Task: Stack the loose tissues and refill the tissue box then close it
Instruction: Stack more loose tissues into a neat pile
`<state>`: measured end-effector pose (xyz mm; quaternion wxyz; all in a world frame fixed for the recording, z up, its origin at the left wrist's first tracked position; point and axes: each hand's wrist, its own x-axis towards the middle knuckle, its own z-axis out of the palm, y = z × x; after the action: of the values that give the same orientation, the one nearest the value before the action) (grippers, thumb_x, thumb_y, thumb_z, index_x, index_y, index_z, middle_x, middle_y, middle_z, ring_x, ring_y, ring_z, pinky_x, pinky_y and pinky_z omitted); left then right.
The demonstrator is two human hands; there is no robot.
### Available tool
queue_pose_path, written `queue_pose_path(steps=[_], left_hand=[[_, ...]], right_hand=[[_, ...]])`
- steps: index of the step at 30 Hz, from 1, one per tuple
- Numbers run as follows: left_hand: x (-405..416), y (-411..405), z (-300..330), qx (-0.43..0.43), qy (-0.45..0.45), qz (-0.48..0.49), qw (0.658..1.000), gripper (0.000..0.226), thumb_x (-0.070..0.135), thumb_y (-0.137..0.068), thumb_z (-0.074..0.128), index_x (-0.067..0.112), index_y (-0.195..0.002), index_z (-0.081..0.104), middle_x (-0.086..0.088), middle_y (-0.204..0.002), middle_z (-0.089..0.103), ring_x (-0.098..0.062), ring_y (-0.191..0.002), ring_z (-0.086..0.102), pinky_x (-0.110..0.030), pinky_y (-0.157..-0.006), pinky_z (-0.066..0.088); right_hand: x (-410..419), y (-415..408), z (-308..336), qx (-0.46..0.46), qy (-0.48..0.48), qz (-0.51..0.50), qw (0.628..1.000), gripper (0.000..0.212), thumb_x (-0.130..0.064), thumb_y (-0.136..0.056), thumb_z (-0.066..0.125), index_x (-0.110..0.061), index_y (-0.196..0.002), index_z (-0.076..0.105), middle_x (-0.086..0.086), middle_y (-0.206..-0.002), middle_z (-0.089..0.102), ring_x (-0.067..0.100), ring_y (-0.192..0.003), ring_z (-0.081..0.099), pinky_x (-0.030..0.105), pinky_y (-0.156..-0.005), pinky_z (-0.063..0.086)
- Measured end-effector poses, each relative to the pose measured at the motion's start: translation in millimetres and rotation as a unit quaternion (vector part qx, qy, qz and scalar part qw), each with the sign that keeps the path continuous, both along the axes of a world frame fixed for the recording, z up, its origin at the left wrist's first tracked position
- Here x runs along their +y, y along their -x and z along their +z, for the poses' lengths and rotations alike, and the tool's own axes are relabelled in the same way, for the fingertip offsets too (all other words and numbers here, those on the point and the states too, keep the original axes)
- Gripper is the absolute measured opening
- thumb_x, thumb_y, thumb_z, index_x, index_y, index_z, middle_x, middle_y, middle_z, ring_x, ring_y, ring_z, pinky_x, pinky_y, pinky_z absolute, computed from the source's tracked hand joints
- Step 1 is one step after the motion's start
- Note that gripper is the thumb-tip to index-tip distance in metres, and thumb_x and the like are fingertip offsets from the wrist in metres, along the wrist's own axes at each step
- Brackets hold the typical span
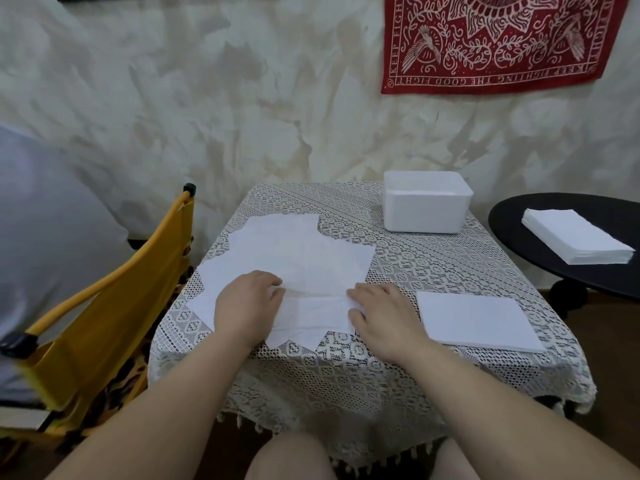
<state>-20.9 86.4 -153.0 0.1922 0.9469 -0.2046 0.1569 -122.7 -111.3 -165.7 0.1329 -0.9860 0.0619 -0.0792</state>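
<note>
Your left hand (247, 303) rests on the spread of loose tissues (294, 261) near the front edge of the worktop (433, 268); its fingers (268, 282) curl down onto the sheets, close together, and whether they pinch a sheet cannot be told. Your right hand (384, 315) lies at the right side of the same spread, fingers (356, 294) bent and pressing the edge of a folded tissue (311, 317) that lies between your two hands. The loose tissues overlap each other in an untidy fan across the left half of the worktop, corners pointing out at several angles. Just beside your right hand, toward the front right corner, sits a squared stack of tissues (478, 322). The tissue box (427, 202), white and open at the top, stands at the back right corner. Lace cloth covers the worktop. To the right, a round black side table (519, 237) carries another neat white pile (575, 237). A yellow chair (114, 306) stands left.
</note>
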Motion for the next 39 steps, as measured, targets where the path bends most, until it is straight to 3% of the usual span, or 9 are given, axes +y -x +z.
queue_pose_path(steps=[8,13,18,26,29,32,35,37,39], left_hand=[[-1,-9,1,0.063,0.095,0.107,0.988,0.050,0.037,-0.084,0.062,0.025,-0.131,0.050,-0.001,-0.133,0.042,-0.023,-0.114,0.048,-0.037,-0.086,0.044],[-5,-2,-2,0.003,0.090,0.062,0.994,0.018,0.028,-0.090,0.056,0.026,-0.104,0.067,0.004,-0.102,0.051,-0.019,-0.088,0.053,-0.029,-0.068,0.039],[-12,3,5,0.006,0.137,0.058,0.989,0.025,0.032,-0.095,0.048,0.029,-0.114,0.064,0.011,-0.076,0.057,-0.015,-0.075,0.053,-0.028,-0.065,0.038],[-10,-2,-5,0.188,0.413,0.017,0.891,0.037,0.025,-0.096,0.044,0.022,-0.132,0.052,0.001,-0.116,0.063,-0.018,-0.108,0.058,-0.041,-0.099,0.044],[-12,2,-2,0.183,0.364,0.002,0.913,0.039,0.017,-0.097,0.043,0.022,-0.135,0.049,0.003,-0.106,0.065,-0.019,-0.098,0.058,-0.035,-0.092,0.045],[-18,14,2,0.086,0.246,-0.065,0.963,0.041,0.012,-0.095,0.046,0.021,-0.135,0.050,0.002,-0.136,0.052,-0.018,-0.123,0.049,-0.027,-0.103,0.034],[-29,19,2,0.058,0.145,-0.157,0.975,0.029,0.012,-0.090,0.053,0.023,-0.111,0.068,0.016,-0.135,0.048,-0.011,-0.109,0.055,-0.019,-0.091,0.037],[-33,19,1,0.074,0.166,-0.149,0.972,0.023,0.014,-0.084,0.053,0.024,-0.092,0.072,0.017,-0.130,0.052,-0.009,-0.105,0.058,-0.020,-0.089,0.040],[-34,14,0,0.076,0.194,-0.067,0.976,0.023,0.012,-0.086,0.051,0.023,-0.095,0.069,0.009,-0.123,0.060,-0.015,-0.105,0.059,-0.026,-0.089,0.044]], right_hand=[[0,0,-1,-0.002,-0.001,-0.002,1.000,0.046,-0.038,-0.098,0.032,-0.027,-0.143,0.036,-0.008,-0.151,0.032,0.021,-0.132,0.026,0.032,-0.108,0.024],[1,1,-1,-0.002,-0.006,0.001,1.000,0.046,-0.038,-0.099,0.032,-0.026,-0.143,0.036,-0.007,-0.150,0.033,0.021,-0.132,0.026,0.033,-0.109,0.024],[0,1,-1,-0.011,-0.014,0.001,1.000,0.047,-0.037,-0.098,0.032,-0.025,-0.143,0.036,-0.006,-0.149,0.035,0.020,-0.133,0.027,0.033,-0.110,0.023],[1,3,1,-0.024,-0.043,0.001,0.999,0.050,-0.033,-0.097,0.033,-0.024,-0.146,0.028,-0.006,-0.148,0.037,0.020,-0.132,0.028,0.032,-0.108,0.024],[2,4,3,-0.020,-0.058,-0.008,0.998,0.054,-0.030,-0.096,0.035,-0.023,-0.148,0.022,-0.004,-0.148,0.036,0.021,-0.132,0.028,0.034,-0.108,0.025],[3,4,3,-0.019,-0.071,-0.014,0.997,0.058,-0.028,-0.095,0.035,-0.021,-0.150,0.017,-0.003,-0.149,0.034,0.021,-0.132,0.028,0.035,-0.108,0.026],[2,3,3,-0.022,-0.082,-0.018,0.996,0.063,-0.027,-0.094,0.036,-0.018,-0.151,0.011,-0.002,-0.152,0.030,0.021,-0.133,0.028,0.035,-0.109,0.027],[2,4,2,-0.023,-0.092,-0.022,0.995,0.066,-0.026,-0.093,0.038,-0.018,-0.151,0.008,0.000,-0.151,0.030,0.021,-0.133,0.029,0.035,-0.109,0.027],[2,4,3,-0.025,-0.101,-0.026,0.994,0.068,-0.026,-0.092,0.039,-0.018,-0.151,0.006,0.003,-0.149,0.033,0.023,-0.132,0.031,0.035,-0.108,0.029]])
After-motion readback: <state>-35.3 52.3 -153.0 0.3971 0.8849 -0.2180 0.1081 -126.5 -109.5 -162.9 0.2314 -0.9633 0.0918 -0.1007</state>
